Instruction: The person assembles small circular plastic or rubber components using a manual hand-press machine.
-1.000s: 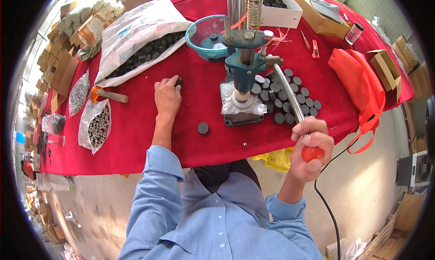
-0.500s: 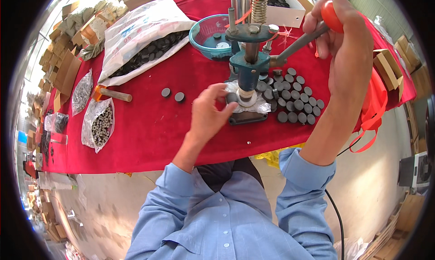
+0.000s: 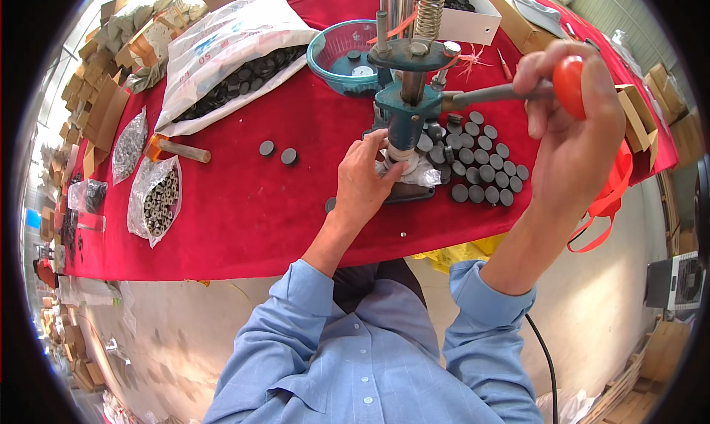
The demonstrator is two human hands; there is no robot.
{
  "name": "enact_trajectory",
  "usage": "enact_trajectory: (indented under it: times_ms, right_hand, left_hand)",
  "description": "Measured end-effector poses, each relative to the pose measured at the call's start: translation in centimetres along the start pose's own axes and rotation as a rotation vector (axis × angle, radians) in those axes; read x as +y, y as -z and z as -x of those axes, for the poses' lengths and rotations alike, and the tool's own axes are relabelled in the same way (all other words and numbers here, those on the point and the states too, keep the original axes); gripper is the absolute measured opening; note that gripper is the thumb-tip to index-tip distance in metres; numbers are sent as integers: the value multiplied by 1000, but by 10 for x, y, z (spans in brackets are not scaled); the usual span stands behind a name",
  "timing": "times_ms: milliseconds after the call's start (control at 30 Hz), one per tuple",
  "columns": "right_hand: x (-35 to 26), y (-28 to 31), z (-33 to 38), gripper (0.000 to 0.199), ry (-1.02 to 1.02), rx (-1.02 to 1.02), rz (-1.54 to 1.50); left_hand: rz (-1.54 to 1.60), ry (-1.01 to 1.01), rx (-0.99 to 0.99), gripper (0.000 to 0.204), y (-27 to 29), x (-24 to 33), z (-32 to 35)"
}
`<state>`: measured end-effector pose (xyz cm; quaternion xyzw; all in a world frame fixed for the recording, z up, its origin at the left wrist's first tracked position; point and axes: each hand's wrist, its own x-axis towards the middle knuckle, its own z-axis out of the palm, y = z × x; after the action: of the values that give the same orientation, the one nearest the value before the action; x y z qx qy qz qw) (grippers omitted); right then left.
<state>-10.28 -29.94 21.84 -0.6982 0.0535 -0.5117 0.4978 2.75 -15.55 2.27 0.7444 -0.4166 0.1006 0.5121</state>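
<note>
A dark green hand press [image 3: 406,102] with a steel ram and a spring stands on the red-covered table. My right hand [image 3: 573,132] is closed round the red knob [image 3: 569,87] of its lever [image 3: 503,93], which sticks out about level to the right. Low at the ram's foot, my left hand [image 3: 366,176] has its thumb and fingers bent together beside a white ring [image 3: 400,158] and crumpled clear plastic [image 3: 425,174]. What its fingertips hold is hidden. Several round dark grey caps [image 3: 487,173] lie right of the press; another cap [image 3: 330,204] shows beside my left wrist.
At the back left are an open white sack [image 3: 237,47] of black caps and a teal basket [image 3: 325,69]. A hammer [image 3: 185,152] and a clear bag [image 3: 157,206] of small metal parts lie left. A white box [image 3: 473,25] stands behind; red straps [image 3: 610,195] hang right.
My right hand has brought the lever down from a raised slant to about level. My left hand has moved right and in to the ram's foot; the cap seen in its fingers is now hidden.
</note>
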Motion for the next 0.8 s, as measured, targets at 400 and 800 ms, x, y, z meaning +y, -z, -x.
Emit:
enact_trajectory:
  times_ms: [400,800]
  right_hand:
    - [36,21,116,60,124,3,-130]
    - [69,16,155,55,166,67,-301]
  left_hand:
    - [-288,18,49,31,57,-23,0]
    - [-367,202,-25,38,111,-75,26]
